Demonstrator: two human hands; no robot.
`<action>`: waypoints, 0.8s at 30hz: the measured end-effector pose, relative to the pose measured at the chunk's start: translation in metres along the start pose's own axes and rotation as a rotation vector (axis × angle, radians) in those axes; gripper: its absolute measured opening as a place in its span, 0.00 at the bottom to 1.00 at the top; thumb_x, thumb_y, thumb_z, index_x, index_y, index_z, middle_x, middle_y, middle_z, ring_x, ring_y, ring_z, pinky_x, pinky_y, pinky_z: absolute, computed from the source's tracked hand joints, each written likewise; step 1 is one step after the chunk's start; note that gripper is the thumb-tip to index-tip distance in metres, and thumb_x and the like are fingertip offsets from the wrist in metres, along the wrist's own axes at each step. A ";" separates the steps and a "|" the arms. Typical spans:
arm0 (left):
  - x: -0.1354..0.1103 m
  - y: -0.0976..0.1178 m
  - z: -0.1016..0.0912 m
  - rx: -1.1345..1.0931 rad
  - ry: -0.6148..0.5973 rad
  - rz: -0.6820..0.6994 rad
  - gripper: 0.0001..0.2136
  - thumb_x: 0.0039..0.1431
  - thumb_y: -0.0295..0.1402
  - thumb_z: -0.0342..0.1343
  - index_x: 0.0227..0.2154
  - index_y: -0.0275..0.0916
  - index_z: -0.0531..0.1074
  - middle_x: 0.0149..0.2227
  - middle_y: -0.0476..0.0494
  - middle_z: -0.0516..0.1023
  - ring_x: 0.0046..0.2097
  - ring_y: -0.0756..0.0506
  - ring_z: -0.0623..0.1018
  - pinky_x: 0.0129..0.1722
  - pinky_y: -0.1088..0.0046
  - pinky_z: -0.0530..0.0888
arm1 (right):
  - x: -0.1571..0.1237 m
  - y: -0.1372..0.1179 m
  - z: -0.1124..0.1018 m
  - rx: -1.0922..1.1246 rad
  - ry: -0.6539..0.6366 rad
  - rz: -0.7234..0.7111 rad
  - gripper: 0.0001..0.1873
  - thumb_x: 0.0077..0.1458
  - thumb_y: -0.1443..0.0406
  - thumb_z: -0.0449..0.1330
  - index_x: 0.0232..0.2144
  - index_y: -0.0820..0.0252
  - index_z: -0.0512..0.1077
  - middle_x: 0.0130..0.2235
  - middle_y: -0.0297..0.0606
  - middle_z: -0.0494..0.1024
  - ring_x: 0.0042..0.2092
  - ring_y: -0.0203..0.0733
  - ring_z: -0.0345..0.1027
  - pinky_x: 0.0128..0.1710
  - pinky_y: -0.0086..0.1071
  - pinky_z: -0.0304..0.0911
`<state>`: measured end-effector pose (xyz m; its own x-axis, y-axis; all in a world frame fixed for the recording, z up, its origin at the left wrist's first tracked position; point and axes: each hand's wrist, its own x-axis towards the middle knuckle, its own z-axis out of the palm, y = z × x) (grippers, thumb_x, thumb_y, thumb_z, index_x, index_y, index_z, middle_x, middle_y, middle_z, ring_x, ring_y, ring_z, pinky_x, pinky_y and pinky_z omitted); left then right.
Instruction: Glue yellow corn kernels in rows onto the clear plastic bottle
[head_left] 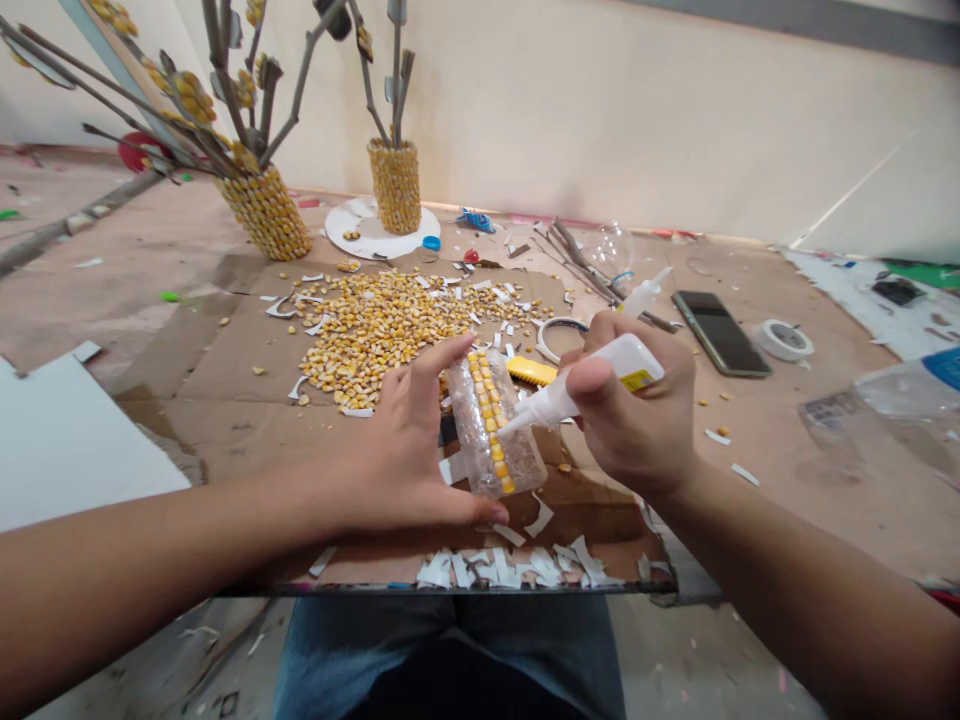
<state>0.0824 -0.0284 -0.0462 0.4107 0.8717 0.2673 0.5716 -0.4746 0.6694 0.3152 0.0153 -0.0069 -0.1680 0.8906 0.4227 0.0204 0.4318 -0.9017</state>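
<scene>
My left hand [420, 450] grips a clear plastic cylinder [470, 420] by its two ends, thumb at the near end and fingers at the far one. Rows of yellow corn kernels [491, 410] run along the cylinder's upper side. In my right hand [637, 400] is a white glue bottle [607, 370], closed in the fingers and tilted, its nozzle at the kernel rows. Whether the tip touches the surface I cannot tell. Beyond my left hand a pile of loose corn kernels [375, 330] spreads over brown cardboard [225, 350].
Two kernel-covered vases [266, 215] with branches stand at the back left, one on a white disc [345, 225]. To the right lie a phone [721, 333], a tape roll [784, 340] and a plastic bottle [885, 400]. White paper scraps [502, 570] line the table's front edge.
</scene>
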 end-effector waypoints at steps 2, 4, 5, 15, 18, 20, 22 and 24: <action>0.000 0.002 -0.001 -0.014 -0.006 -0.018 0.68 0.40 0.61 0.78 0.75 0.64 0.36 0.74 0.33 0.54 0.73 0.16 0.61 0.68 0.21 0.62 | 0.000 -0.002 -0.001 -0.030 0.014 0.004 0.35 0.54 0.35 0.70 0.20 0.51 0.60 0.20 0.28 0.59 0.22 0.36 0.49 0.23 0.38 0.45; 0.000 0.003 -0.002 -0.034 -0.007 -0.040 0.67 0.39 0.59 0.79 0.75 0.63 0.38 0.73 0.33 0.55 0.73 0.17 0.61 0.68 0.22 0.62 | 0.001 -0.003 -0.001 -0.050 0.027 0.009 0.33 0.56 0.35 0.68 0.22 0.51 0.63 0.21 0.29 0.61 0.22 0.37 0.51 0.23 0.37 0.48; 0.000 0.004 -0.002 -0.042 -0.004 -0.048 0.66 0.39 0.58 0.79 0.75 0.62 0.40 0.73 0.33 0.56 0.73 0.17 0.61 0.68 0.23 0.62 | 0.001 -0.003 -0.001 -0.051 0.030 0.016 0.32 0.56 0.35 0.67 0.23 0.51 0.65 0.21 0.30 0.62 0.22 0.37 0.52 0.23 0.37 0.49; -0.002 0.003 -0.002 -0.004 -0.002 -0.054 0.66 0.39 0.60 0.78 0.75 0.61 0.39 0.71 0.32 0.58 0.72 0.16 0.62 0.66 0.22 0.65 | 0.016 -0.004 -0.011 0.245 -0.191 0.231 0.32 0.42 0.34 0.76 0.29 0.55 0.81 0.21 0.28 0.66 0.21 0.32 0.51 0.19 0.32 0.44; -0.001 0.003 -0.002 0.008 -0.005 -0.034 0.65 0.42 0.60 0.77 0.74 0.60 0.38 0.72 0.31 0.58 0.72 0.16 0.63 0.65 0.21 0.65 | 0.019 -0.007 -0.013 0.256 -0.262 0.271 0.28 0.51 0.38 0.74 0.32 0.55 0.81 0.20 0.26 0.62 0.20 0.30 0.47 0.18 0.31 0.43; -0.001 0.004 -0.003 0.016 -0.008 -0.019 0.65 0.42 0.60 0.77 0.74 0.61 0.36 0.72 0.31 0.57 0.72 0.16 0.63 0.66 0.22 0.65 | 0.018 -0.007 -0.012 0.225 -0.240 0.240 0.24 0.58 0.42 0.71 0.32 0.56 0.80 0.21 0.27 0.63 0.20 0.31 0.48 0.18 0.31 0.44; 0.000 0.004 -0.004 0.017 -0.008 -0.014 0.66 0.41 0.60 0.77 0.74 0.61 0.36 0.73 0.31 0.57 0.72 0.16 0.62 0.66 0.22 0.65 | 0.014 -0.007 -0.011 0.177 -0.186 0.167 0.22 0.60 0.44 0.70 0.31 0.56 0.79 0.22 0.28 0.66 0.21 0.32 0.50 0.19 0.31 0.47; 0.000 0.005 -0.004 0.016 -0.004 -0.018 0.66 0.41 0.61 0.78 0.74 0.61 0.37 0.72 0.32 0.57 0.72 0.16 0.63 0.66 0.22 0.65 | 0.009 -0.006 -0.009 0.136 -0.138 0.076 0.19 0.62 0.47 0.71 0.31 0.55 0.78 0.23 0.29 0.67 0.22 0.32 0.53 0.21 0.32 0.51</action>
<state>0.0822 -0.0305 -0.0403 0.4036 0.8794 0.2526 0.5899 -0.4611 0.6628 0.3229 0.0225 0.0030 -0.3050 0.8878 0.3448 -0.0933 0.3324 -0.9385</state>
